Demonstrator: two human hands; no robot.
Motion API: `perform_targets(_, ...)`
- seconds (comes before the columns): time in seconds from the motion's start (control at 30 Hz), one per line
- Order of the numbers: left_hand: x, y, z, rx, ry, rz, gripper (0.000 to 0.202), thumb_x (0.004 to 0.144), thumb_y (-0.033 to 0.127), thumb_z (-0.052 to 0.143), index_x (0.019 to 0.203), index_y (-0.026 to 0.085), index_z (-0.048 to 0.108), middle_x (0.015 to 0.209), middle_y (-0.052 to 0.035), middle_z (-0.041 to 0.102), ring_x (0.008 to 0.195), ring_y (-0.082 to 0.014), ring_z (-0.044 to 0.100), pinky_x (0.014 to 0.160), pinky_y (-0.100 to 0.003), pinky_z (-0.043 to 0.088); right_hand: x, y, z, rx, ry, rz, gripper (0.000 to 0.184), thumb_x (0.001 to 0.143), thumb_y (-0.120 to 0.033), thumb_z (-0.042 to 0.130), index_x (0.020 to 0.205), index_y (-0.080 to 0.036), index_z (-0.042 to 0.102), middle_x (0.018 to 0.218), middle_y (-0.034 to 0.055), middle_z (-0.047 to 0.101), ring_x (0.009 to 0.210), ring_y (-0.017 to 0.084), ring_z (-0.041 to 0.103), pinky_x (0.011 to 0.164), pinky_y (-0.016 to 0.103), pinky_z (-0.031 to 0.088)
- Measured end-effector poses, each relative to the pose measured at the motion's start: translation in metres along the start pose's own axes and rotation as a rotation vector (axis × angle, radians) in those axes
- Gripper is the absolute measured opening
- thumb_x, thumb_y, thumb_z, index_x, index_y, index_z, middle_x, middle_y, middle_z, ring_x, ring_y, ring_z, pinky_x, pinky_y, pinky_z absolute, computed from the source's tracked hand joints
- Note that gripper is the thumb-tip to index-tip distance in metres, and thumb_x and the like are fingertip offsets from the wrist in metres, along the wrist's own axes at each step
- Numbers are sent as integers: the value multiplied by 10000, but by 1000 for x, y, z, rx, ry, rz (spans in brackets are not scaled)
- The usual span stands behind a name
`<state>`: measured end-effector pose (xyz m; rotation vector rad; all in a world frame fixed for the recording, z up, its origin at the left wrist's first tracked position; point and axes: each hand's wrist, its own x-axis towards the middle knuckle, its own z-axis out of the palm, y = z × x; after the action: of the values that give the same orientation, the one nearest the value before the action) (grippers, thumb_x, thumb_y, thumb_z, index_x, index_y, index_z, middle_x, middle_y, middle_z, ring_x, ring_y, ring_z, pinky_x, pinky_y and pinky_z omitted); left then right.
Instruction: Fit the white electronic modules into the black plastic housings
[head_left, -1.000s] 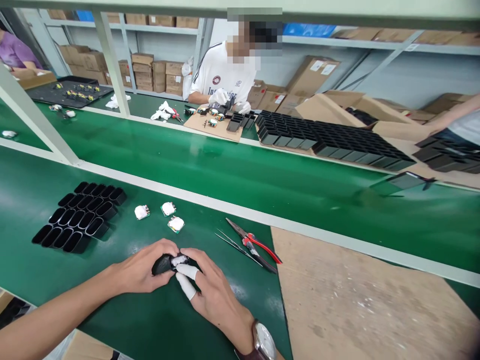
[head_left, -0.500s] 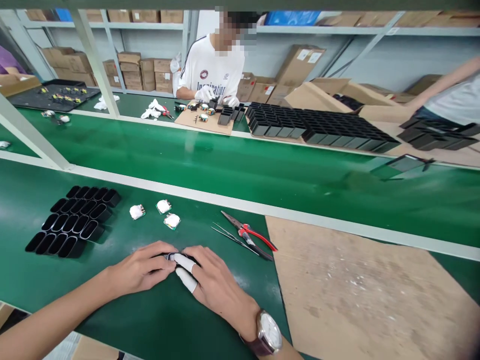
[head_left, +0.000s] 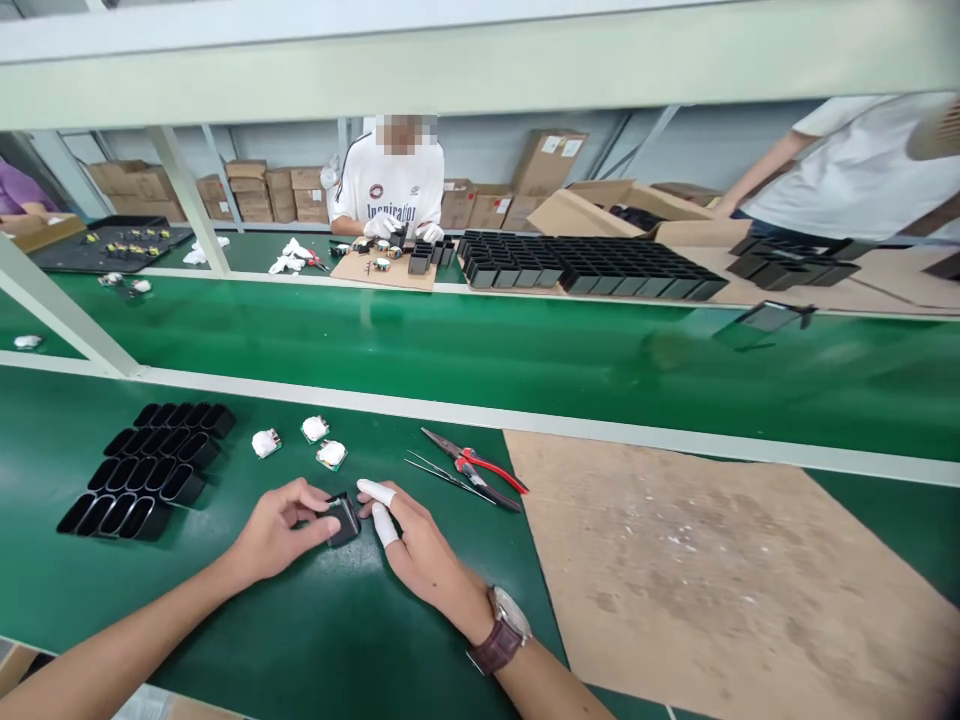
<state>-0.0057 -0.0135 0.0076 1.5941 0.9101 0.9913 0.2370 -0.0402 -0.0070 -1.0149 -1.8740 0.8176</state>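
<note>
A small black plastic housing (head_left: 345, 524) is pinched between the thumb and fingers of my left hand (head_left: 281, 530), just above the green bench. My right hand (head_left: 420, 548), with white finger cots on two fingers and a watch on the wrist, is at the housing's right side. Its fingers are apart and hold nothing; whether a fingertip touches the housing I cannot tell. Beyond my hands lie three small circuit boards topped with white material (head_left: 331, 454). Several black oval housings (head_left: 138, 472) stand in rows, open ends up, to the left.
Tweezers (head_left: 450, 476) and red-handled pliers (head_left: 480, 470) lie right of the boards, beside a stained cardboard sheet (head_left: 720, 570). A pale rail (head_left: 375, 400) borders the bench. Across the green belt (head_left: 450, 345), a gloved co-worker (head_left: 390, 190) sits near rows of black housings (head_left: 585, 265).
My right hand has loosened from the housing and its fingers have drawn apart. The black housing now shows plainly in my left hand. The camera view has tilted up.
</note>
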Motion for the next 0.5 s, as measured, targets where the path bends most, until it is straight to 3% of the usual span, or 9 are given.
perform_targets(0.1,4,7,-4,-398,141,-337,288,821,348,896,797,170,671,755,-31,754,656,-163,716,634,-288,618,0,3,2,0,16,2,428,1047,-137,425,1435,-261,556,1145,59,707,1022,183,702,941,356,590)
perform_targets(0.2,12,16,-8,-501,199,-399,331,778,376,923,779,162,671,724,-18,737,618,-147,695,616,-283,618,1,4,4,-31,14,4,387,1049,-154,446,1401,-252,574,1166,68,695,983,190,703,882,344,599)
perform_targets(0.27,25,20,-15,-328,193,-330,340,783,413,906,792,164,674,760,-36,756,640,-165,711,632,-308,626,2,3,4,-50,7,-1,379,1050,-159,446,1395,-246,577,1178,76,686,973,195,701,868,342,598)
perform_targets(0.33,50,21,-28,-1,198,-198,369,775,476,884,801,170,678,841,-69,786,712,-205,746,693,-356,642,2,3,4,-58,-5,-6,382,1047,-158,444,1396,-238,574,1180,83,678,974,200,697,872,347,595)
perform_targets(0.4,87,21,-49,302,241,-77,398,732,518,882,784,175,688,926,-91,801,816,-246,771,792,-392,643,2,3,3,-58,-15,-5,381,1041,-157,442,1391,-229,575,1170,86,671,976,204,692,878,353,593)
perform_targets(0.5,146,20,-86,503,344,-34,361,708,481,897,745,180,702,947,-80,795,894,-265,766,872,-384,614,2,5,2,-44,-33,7,391,1021,-136,438,1373,-223,583,1160,88,665,992,208,683,897,359,590)
